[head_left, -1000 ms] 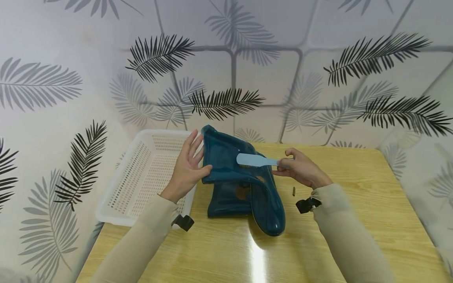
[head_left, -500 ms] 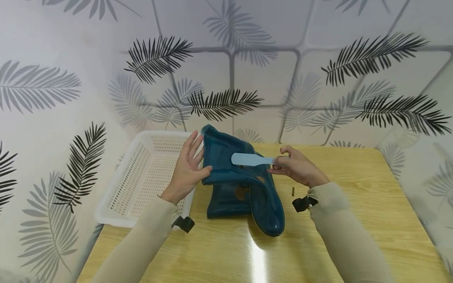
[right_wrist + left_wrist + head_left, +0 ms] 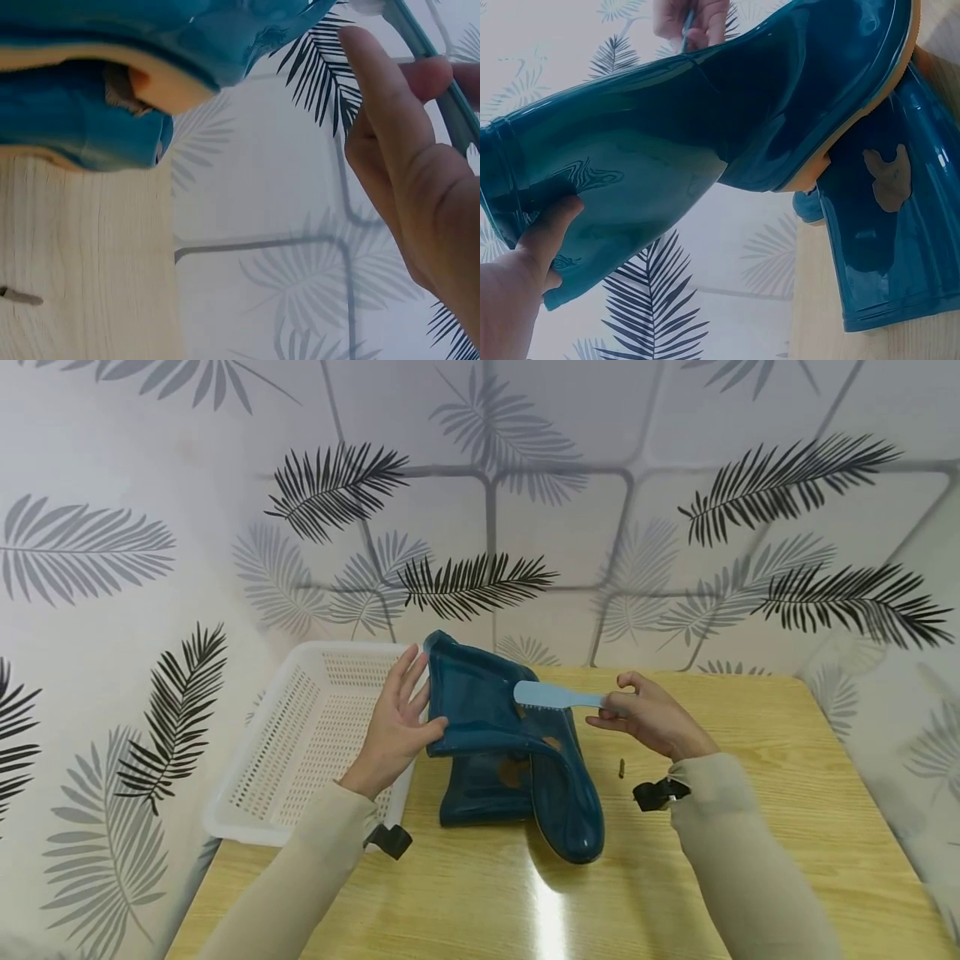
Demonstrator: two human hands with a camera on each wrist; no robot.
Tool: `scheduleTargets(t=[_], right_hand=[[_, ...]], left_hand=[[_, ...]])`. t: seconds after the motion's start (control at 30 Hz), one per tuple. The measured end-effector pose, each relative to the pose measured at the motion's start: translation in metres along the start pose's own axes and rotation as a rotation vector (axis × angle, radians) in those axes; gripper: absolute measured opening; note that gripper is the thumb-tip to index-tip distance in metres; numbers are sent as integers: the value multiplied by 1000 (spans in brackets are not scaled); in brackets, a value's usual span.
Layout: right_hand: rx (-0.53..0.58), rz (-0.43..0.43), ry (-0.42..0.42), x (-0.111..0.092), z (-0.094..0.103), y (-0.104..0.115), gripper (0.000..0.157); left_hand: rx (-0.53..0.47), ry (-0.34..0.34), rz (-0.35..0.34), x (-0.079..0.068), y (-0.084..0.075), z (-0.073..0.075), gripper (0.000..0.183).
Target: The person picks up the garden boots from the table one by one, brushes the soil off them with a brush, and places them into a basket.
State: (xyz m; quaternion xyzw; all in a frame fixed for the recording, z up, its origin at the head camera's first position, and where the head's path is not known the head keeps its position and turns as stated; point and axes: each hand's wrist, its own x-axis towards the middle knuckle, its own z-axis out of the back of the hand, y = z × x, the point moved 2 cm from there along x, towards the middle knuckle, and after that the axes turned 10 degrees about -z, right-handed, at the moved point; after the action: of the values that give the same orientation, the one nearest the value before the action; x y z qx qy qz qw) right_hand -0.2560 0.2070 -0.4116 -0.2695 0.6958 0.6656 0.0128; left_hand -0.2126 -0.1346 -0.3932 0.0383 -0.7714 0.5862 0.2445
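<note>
My left hand [image 3: 397,718] grips a shiny dark teal rubber boot [image 3: 472,702] by the open end of its shaft. The thumb presses on the shaft's side in the left wrist view. Raised over the other boot, this one has its foot bent toward the front, and its tan sole shows in both wrist views. My right hand [image 3: 648,714] pinches the handle of a pale blue brush [image 3: 551,695]. The brush's bristles face down, with its head at the upper boot's ankle. Underneath, the second teal boot [image 3: 480,789] lies on its side, a brown patch [image 3: 891,178] on its shaft.
A white perforated plastic basket [image 3: 262,760] stands to the left, partly behind the left forearm. A small brown piece [image 3: 621,767] lies on the wooden table [image 3: 720,860] right of the boots. A leaf-patterned wall [image 3: 562,527] rises behind the table.
My right hand moved the brush left along the boot's shaft, then back right toward the ankle. The left hand and both boots have stayed nearly in place.
</note>
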Motion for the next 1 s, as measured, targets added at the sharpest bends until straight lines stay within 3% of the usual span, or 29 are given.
scheduleTargets(t=[0.23, 0.4, 0.57, 0.73, 0.87, 1.0], right_hand=[[-13, -3, 23, 10, -12, -3, 28], [-61, -31, -3, 5, -2, -8, 30], [-14, -11, -15, -5, 11, -3, 29], [21, 28, 19, -2, 5, 1, 26], [-23, 4, 34, 6, -4, -5, 29], [-63, -28, 1, 4, 3, -17, 29]], left_hand=[[0, -1, -9, -1, -2, -1, 101], [-1, -4, -6, -1, -2, -1, 101], [-5, -7, -1, -3, -1, 0, 101], [-10, -9, -10, -2, -2, -1, 101], [-7, -6, -16, -2, -3, -2, 101], [9, -15, -12, -3, -3, -2, 101]])
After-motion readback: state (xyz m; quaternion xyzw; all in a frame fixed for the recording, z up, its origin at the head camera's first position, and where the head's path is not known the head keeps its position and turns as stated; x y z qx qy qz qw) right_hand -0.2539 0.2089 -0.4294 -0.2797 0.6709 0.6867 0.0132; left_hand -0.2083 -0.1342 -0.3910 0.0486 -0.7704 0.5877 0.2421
